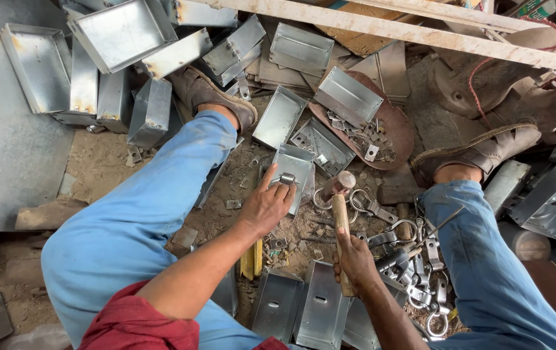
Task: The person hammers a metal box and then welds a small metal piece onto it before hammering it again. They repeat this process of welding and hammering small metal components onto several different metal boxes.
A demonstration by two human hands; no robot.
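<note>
Galvanised tray (293,170) is lying on the dirt floor between the knees, left hand (266,207) pressing a small fitting (287,178) onto it, right hand (355,259) clenching a hammer (340,214); striking calls for steady aim.

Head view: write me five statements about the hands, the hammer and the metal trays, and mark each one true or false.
1. The right hand grips a wooden-handled hammer. True.
2. The left hand rests flat on bare ground. False: its fingers press on a small metal tray that carries a small fitting.
3. The hammer head is raised high over the shoulder. False: it sits low, just right of the tray.
4. A rusty brown pan beyond the tray holds small metal pieces. True.
5. The person wears red trousers. False: the trousers are blue; only the cloth at the waist is red.
</note>
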